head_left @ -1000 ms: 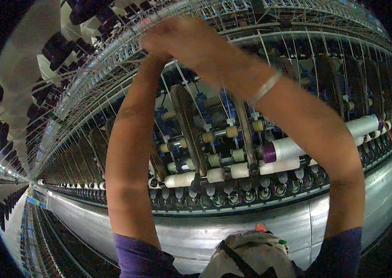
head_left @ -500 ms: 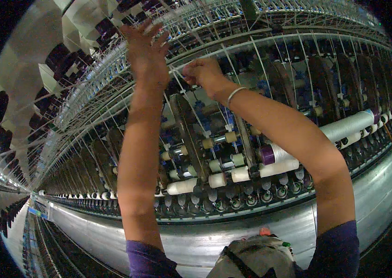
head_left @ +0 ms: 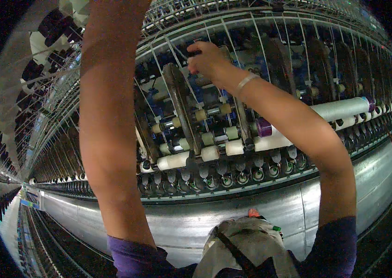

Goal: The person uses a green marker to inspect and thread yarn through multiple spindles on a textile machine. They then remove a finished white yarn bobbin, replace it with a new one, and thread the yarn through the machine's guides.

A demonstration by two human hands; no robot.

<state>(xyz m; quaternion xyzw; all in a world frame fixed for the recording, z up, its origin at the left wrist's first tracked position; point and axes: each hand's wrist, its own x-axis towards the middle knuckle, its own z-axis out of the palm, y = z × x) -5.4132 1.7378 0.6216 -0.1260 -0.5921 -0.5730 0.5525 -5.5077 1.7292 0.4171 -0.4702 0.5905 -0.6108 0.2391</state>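
Observation:
My left forearm (head_left: pixel 110 97) reaches up past the top edge, so its hand is out of sight. In front of the spinning frame, my right hand (head_left: pixel 209 60) is raised with its fingers curved and a gap between thumb and forefinger; I see nothing held. It is close to the pale roving strands (head_left: pixel 227 34) that slope down into the machine. A dark pressure arm (head_left: pixel 177 99) slants down to the left of this hand. Below the wrist are small yellowish rollers (head_left: pixel 200 115) and, lower, white rollers (head_left: pixel 173 161).
A long tube wound with white yarn (head_left: pixel 344 109), purple at its ends, lies along the machine behind my right forearm. Several spindle tops (head_left: pixel 242 177) line up below the rollers. A shiny metal panel (head_left: pixel 168 213) runs along the bottom. Dark bobbins (head_left: pixel 52 25) hang at upper left.
My left hand, spread and in view before, has gone up beyond the top edge. My right hand's closed fingers have parted. The view has shifted slightly.

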